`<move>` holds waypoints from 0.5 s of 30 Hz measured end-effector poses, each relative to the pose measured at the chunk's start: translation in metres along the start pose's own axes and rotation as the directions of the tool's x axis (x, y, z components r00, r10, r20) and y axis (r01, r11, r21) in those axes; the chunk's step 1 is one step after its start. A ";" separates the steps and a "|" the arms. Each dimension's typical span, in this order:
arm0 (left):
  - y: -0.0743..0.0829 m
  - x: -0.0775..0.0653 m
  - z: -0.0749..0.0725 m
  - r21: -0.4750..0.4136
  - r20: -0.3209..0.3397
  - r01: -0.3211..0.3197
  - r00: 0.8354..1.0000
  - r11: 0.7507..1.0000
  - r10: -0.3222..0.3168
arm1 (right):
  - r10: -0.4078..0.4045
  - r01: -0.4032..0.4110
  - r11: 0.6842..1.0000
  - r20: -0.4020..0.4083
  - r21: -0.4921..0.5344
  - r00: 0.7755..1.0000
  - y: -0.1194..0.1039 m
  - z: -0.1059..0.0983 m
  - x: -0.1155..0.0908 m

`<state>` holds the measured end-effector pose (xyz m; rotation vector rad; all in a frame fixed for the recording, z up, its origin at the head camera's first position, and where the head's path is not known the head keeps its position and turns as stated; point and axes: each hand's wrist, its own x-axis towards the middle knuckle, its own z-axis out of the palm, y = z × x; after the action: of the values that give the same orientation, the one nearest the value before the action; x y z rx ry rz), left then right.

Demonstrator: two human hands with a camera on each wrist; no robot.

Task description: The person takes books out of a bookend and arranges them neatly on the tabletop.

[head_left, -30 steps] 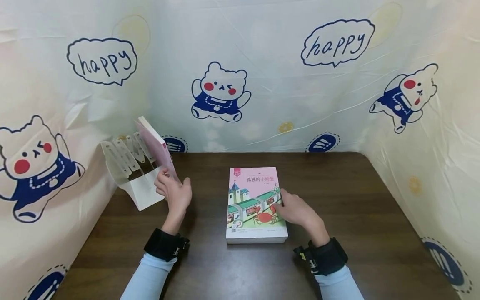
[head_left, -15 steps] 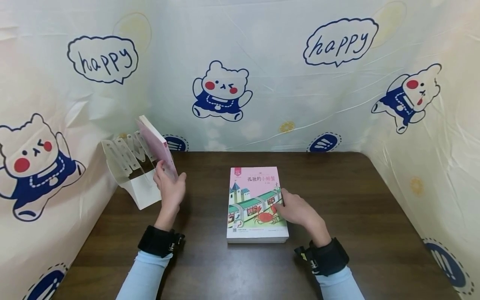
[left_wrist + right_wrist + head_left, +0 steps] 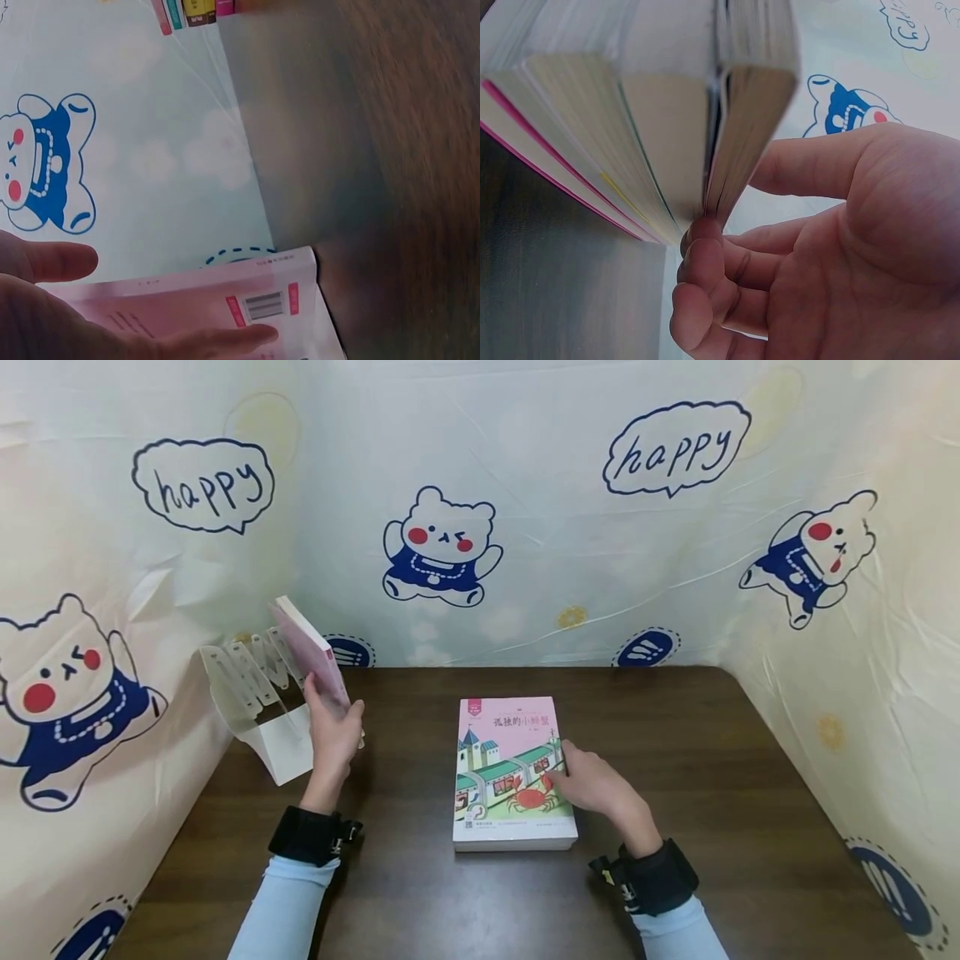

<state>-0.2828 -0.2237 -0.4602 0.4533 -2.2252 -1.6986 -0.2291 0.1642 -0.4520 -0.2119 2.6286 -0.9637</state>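
My left hand (image 3: 332, 743) rests its fingers along the cover of a pink book (image 3: 309, 650), which leans upright in a white accordion-folded bookend (image 3: 287, 750). In the left wrist view, one straight finger (image 3: 225, 341) lies near the barcode, and the thumb (image 3: 64, 262) stands apart from the spine. At mid-table is a stack of books, topped by a pink-and-green paperback (image 3: 506, 760) with a red crab. My right hand (image 3: 600, 783) pinches that top book at its right edge: thumb on the cover, fingertips (image 3: 705, 262) curled at its underside. Several page blocks (image 3: 592, 97) show beneath.
The dark wooden table (image 3: 420, 893) has its back edge against a cartoon-printed curtain (image 3: 540, 527), which also closes in both sides. The bookend stands close to the left curtain. Bare tabletop lies between the stack and the bookend.
My left hand has slid left and slightly upward along the pink book, its fingers now straighter. The right hand and the stack have stayed in place.
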 end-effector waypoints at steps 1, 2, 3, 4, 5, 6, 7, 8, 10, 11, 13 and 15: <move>-0.001 0.001 0.000 0.008 0.005 0.004 1.000 1.000 -0.004 | 0.000 0.000 1.000 0.000 0.002 1.000 0.000 0.000 0.000; -0.001 0.003 -0.001 0.014 0.009 0.006 1.000 1.000 -0.006 | 0.001 -0.001 1.000 -0.001 0.004 1.000 0.001 0.000 -0.001; -0.002 0.004 -0.001 0.020 0.016 0.005 1.000 1.000 -0.005 | 0.003 -0.003 1.000 -0.002 0.006 1.000 0.001 0.000 -0.001; -0.002 0.006 -0.001 0.029 0.024 0.003 1.000 1.000 -0.004 | 0.005 -0.005 1.000 -0.002 0.007 1.000 0.001 0.000 -0.002; -0.003 0.007 -0.001 0.036 0.031 0.003 1.000 0.999 -0.004 | 0.005 -0.005 1.000 -0.002 0.007 1.000 0.001 0.000 -0.002; -0.004 0.009 -0.001 0.038 0.040 0.006 0.999 0.999 -0.007 | 0.006 -0.006 1.000 -0.003 0.007 1.000 0.001 -0.001 -0.002; -0.004 0.010 -0.001 0.044 0.045 0.010 0.999 0.999 -0.012 | 0.007 -0.007 1.000 -0.003 0.004 1.000 0.001 -0.001 -0.003; -0.005 0.012 -0.001 0.048 0.051 0.016 0.999 0.999 -0.019 | 0.006 -0.006 1.000 -0.004 0.002 1.000 0.001 -0.001 -0.003; -0.007 0.014 -0.001 0.055 0.054 0.027 0.998 0.998 -0.030 | 0.002 -0.002 1.000 -0.003 -0.004 1.000 0.001 0.000 -0.002; -0.007 0.015 -0.001 0.057 0.054 0.034 0.998 0.998 -0.037 | 0.000 0.000 1.000 -0.003 -0.006 1.000 0.000 0.000 -0.002; -0.008 0.016 -0.001 0.066 0.052 0.040 0.998 0.997 -0.043 | 0.001 -0.001 1.000 -0.003 -0.009 1.000 0.000 0.000 -0.002; -0.009 0.018 0.000 0.069 0.055 0.038 0.998 0.997 -0.041 | 0.006 -0.006 1.000 -0.003 -0.008 1.000 0.000 0.001 -0.001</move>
<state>-0.2982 -0.2338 -0.4680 0.4743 -2.3348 -1.6788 -0.2278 0.1643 -0.4521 -0.2050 2.6346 -0.9525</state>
